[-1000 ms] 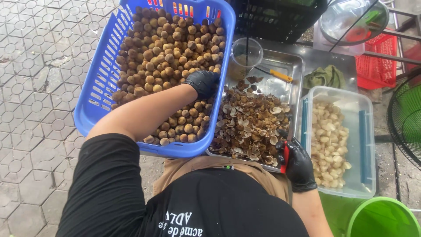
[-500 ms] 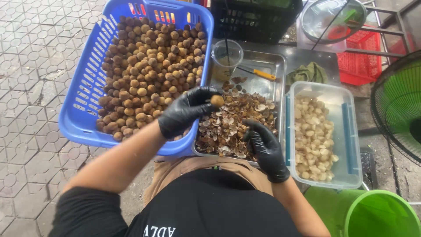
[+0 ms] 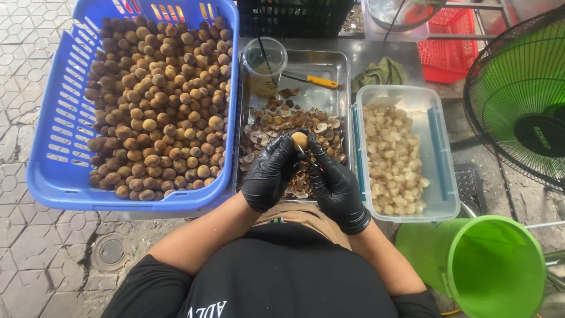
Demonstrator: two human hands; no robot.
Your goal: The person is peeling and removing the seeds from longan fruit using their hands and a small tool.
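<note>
Both hands wear black gloves and meet over a metal tray [image 3: 329,65] littered with brown shells [image 3: 268,126]. My left hand [image 3: 269,174] grips a small round brown fruit [image 3: 300,140] at its fingertips. My right hand [image 3: 335,182] presses against the same fruit from the right, and a thin tool seems to sit in its fingers. A blue basket [image 3: 59,147] heaped with the same brown fruits lies to the left. A clear plastic box [image 3: 438,147] of pale peeled fruit flesh stands to the right.
A clear plastic cup [image 3: 265,65] and a yellow-handled knife [image 3: 312,80] lie at the tray's far end. A green fan [image 3: 521,94] stands at the right, a green bucket [image 3: 491,268] at lower right, a red basket [image 3: 450,50] and a black crate [image 3: 294,17] behind.
My left hand carried one fruit from the blue basket to over the tray. My right hand rose from the tray's near edge and closed onto the fruit.
</note>
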